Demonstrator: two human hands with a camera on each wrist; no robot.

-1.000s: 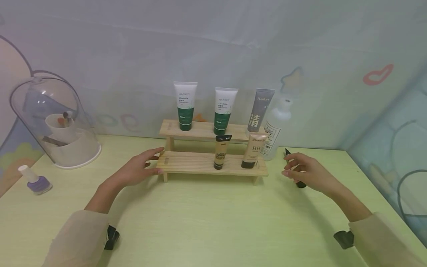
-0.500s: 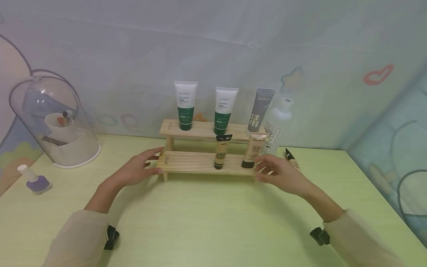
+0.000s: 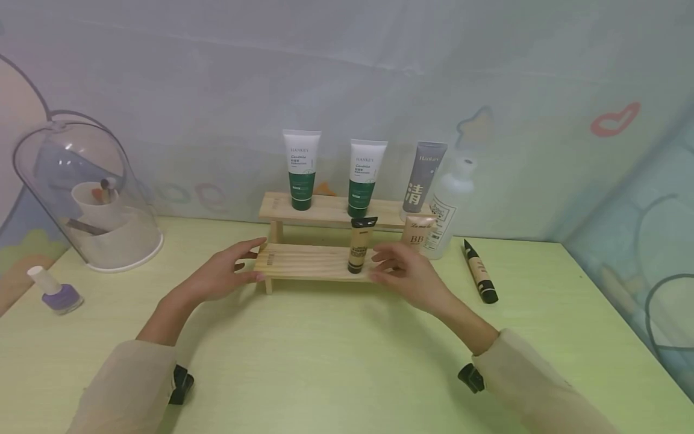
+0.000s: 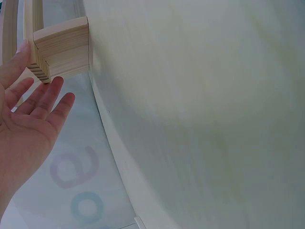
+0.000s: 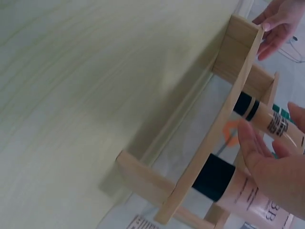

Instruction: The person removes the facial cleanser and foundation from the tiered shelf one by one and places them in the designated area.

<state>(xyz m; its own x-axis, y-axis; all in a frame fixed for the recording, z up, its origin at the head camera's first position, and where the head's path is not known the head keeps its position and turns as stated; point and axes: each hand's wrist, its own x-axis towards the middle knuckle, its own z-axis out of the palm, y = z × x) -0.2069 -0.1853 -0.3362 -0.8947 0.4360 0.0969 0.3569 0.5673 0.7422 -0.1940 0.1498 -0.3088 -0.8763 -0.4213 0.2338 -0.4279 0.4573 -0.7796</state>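
Head view, upright beige tube (image 3: 358,248), black-capped, right grip (image 3: 410,275) unclosed, left grip (image 3: 221,274) relaxed

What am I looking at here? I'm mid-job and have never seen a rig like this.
No robot: these are a person's two bare hands. The wide view comes from the head, the two close ones from the wrists. The left hand touches the left end of a wooden stand bearing five tubes; the right hand is beside the small black-topped tube, nothing plainly held. On the table, a pen-shaped tube lies at right; a white bottle, nail polish and clear dome stand around.
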